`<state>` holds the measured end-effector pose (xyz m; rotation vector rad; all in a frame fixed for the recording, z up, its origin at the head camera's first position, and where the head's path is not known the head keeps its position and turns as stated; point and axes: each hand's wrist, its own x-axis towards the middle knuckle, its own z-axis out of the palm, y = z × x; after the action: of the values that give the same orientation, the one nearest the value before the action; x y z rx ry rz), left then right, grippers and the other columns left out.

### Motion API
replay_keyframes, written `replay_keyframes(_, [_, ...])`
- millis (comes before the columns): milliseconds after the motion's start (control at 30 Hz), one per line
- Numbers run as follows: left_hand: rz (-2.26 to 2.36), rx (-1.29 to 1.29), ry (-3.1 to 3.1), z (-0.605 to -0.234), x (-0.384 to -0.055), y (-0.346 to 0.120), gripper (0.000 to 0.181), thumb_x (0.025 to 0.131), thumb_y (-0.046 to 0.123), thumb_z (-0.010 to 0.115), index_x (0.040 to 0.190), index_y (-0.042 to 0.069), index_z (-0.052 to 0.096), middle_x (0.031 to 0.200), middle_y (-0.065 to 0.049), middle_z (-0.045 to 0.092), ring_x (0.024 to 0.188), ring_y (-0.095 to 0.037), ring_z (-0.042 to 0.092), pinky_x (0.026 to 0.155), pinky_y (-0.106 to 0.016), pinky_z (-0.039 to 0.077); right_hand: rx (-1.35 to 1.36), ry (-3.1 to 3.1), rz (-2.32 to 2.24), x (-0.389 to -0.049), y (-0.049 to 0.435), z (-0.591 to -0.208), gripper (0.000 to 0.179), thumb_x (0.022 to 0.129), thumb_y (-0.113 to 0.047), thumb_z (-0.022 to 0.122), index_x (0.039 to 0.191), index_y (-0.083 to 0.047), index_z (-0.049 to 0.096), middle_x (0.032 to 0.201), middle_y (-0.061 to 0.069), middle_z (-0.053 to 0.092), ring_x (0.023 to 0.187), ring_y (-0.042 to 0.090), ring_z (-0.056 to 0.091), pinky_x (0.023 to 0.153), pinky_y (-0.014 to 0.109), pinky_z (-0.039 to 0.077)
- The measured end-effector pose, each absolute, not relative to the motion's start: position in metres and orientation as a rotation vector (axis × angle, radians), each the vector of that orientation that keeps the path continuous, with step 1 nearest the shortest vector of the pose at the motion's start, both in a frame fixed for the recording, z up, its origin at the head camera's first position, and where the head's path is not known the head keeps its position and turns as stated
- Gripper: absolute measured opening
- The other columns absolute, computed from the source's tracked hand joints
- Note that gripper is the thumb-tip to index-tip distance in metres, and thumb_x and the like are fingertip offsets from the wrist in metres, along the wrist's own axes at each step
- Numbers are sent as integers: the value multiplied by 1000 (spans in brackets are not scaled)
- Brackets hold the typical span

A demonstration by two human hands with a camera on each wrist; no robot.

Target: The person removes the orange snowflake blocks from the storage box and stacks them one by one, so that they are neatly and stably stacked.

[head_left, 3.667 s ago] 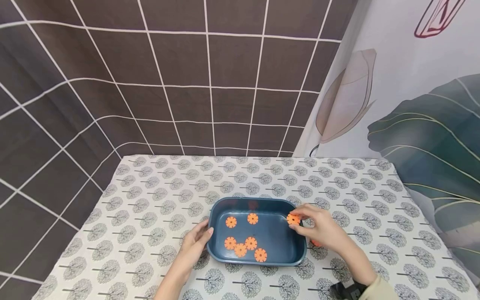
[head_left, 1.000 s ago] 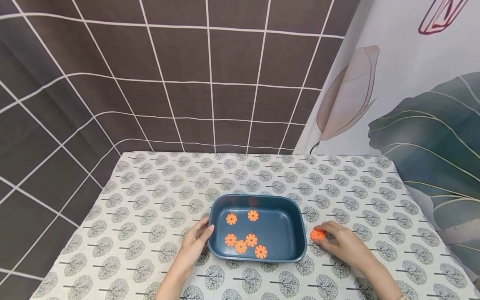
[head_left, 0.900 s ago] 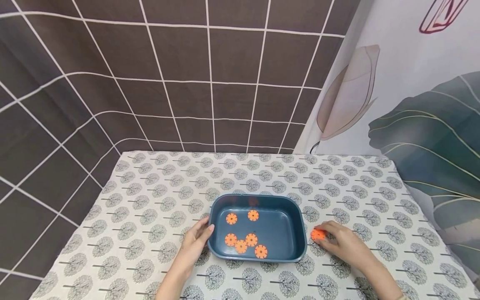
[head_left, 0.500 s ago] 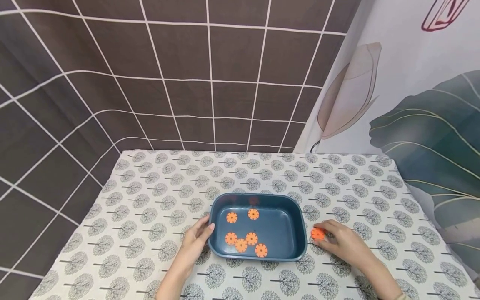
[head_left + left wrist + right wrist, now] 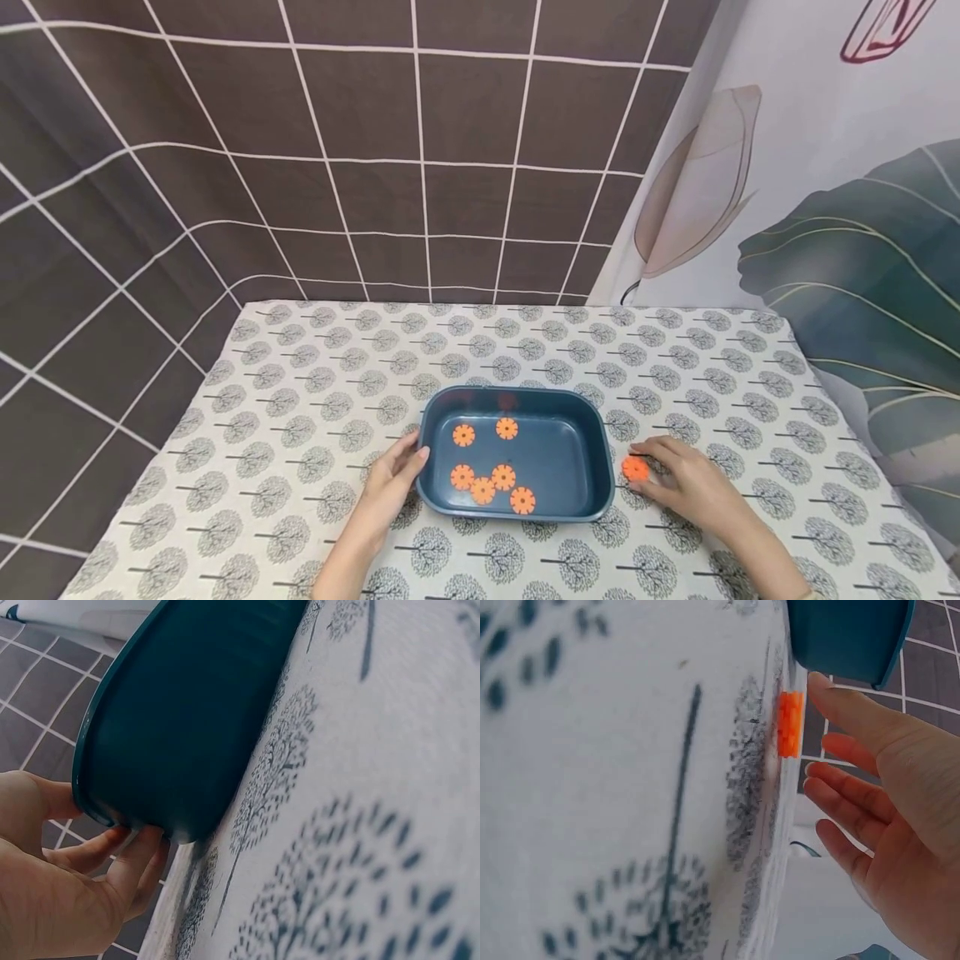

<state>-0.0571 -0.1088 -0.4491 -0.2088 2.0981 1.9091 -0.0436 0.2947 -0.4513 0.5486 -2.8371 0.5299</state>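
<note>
Head view: work judged part done. An orange stack (image 5: 635, 468) stands on the tabletop (image 5: 300, 433), just beside the right edge of the blue basin (image 5: 558, 454); six loose discs (image 5: 522, 501) inside appear outstanding. Right hand (image 5: 693, 483): fingers parted around the stack, contact undetermined. Left hand (image 5: 384, 483) pinches the basin's left edge.

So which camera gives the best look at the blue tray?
The head view: it shows nearly all of the blue tray from above, with six orange discs inside. The left wrist view shows only its outside, held by the left hand; the right wrist view, just part of its outside.
</note>
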Motion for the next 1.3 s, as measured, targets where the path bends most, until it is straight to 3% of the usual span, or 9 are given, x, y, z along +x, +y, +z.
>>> replay_keyframes(300, [1908,-203,2102,-450,-57,-109,58,96,27,52,143,0,32,144,-24,35,132,-37,36,109,-49,30,596,-2775,606,-47,286,-434,46,70,-20,81,112,-9,65,109,2,63,100,25,61,83,47,53])
replay_keyframes(500, [1913,-216,2092,-450,-57,-109,58,95,27,52,143,1,32,144,-24,35,132,-37,36,109,-49,31,626,-2752,641,-54,280,-420,49,71,-15,79,116,-7,62,113,9,62,102,28,60,84,49,52])
replay_keyframes(1033, [1860,-228,2141,-446,-56,-108,59,96,30,50,143,0,31,146,-24,32,134,-38,33,109,-48,31,689,-2645,693,-80,266,-400,53,67,-13,83,115,-8,63,113,7,63,102,26,61,84,44,53])
replay_keyframes(1300, [1865,-234,2128,-448,-57,-106,60,96,32,51,143,0,31,144,-24,35,133,-37,35,108,-49,33,812,-2682,796,-84,243,-399,60,65,-24,84,119,-9,62,116,7,62,104,26,60,85,45,53])
